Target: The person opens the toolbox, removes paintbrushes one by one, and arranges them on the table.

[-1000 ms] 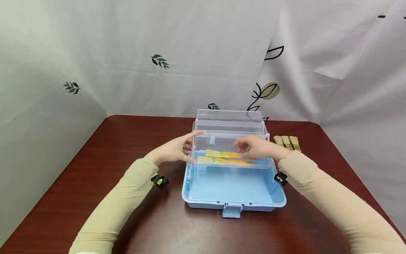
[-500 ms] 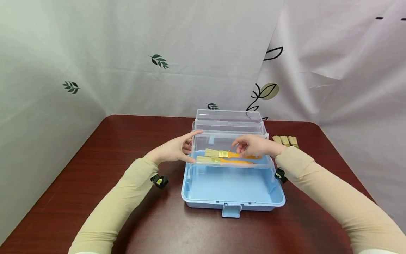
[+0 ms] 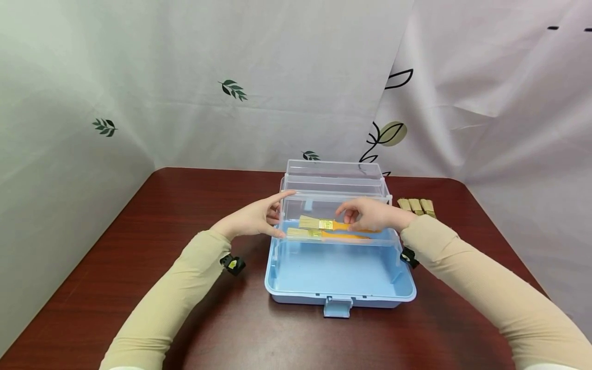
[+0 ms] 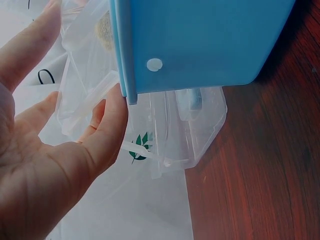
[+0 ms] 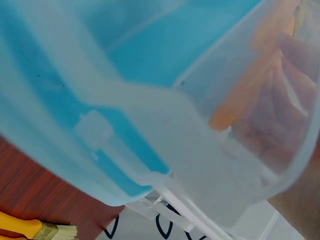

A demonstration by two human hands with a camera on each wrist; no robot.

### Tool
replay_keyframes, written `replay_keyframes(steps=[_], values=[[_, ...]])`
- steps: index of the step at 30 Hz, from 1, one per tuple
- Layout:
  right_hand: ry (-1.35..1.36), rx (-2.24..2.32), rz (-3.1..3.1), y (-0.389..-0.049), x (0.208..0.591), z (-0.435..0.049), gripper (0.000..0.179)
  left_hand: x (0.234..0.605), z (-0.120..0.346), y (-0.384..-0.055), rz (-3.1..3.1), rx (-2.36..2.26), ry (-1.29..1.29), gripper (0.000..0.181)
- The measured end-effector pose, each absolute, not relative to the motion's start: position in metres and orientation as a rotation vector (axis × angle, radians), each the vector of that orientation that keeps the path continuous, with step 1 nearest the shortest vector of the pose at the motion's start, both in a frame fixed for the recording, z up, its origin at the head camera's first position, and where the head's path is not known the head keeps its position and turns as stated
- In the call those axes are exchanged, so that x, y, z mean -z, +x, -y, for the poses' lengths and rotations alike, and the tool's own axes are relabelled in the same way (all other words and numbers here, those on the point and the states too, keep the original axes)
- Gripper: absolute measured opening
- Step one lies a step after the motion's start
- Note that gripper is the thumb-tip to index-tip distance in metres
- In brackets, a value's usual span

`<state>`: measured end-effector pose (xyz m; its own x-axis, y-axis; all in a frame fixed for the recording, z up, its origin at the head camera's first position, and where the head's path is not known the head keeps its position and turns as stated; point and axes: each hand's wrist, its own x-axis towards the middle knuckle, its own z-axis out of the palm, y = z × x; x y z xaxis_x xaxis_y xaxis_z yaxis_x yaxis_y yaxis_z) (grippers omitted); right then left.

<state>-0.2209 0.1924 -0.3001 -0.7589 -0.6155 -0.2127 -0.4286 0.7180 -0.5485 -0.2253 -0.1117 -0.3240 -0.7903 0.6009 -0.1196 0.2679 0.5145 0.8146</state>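
In the head view a light-blue storage box (image 3: 339, 270) stands with its clear plastic trays raised. Two paintbrushes, bristles to the left and orange handles to the right, lie in the lower clear tray (image 3: 305, 205). My right hand (image 3: 370, 213) reaches into that tray and pinches the handle of the rear paintbrush (image 3: 316, 222); the right wrist view shows its orange handle (image 5: 240, 102) blurred through the plastic. The front paintbrush (image 3: 307, 234) lies parallel to it. My left hand (image 3: 250, 218) holds the tray's left end, thumb at the front corner, index finger along the back edge.
Behind the right forearm lie three more paintbrushes (image 3: 416, 206), handles mostly hidden in the head view. A second clear tray (image 3: 335, 168) rises at the box's back. The front latch (image 3: 337, 307) hangs down. Patterned cloth (image 3: 277, 77) encloses the red-brown table (image 3: 217, 288).
Since one second ago the rear paintbrush's handle end has come up slightly into view beneath my right hand, which has shifted a little left. My left hand stays on the tray.
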Motion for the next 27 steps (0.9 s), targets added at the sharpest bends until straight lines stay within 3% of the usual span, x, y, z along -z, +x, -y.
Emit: replay_keyframes(steps=[27], values=[[-0.859,0.578,-2.465,-0.2274,0.2967,-0.1929,0.037,0.3227,0.1105,-0.2261,-2.349,-1.188,0.709,0.099]])
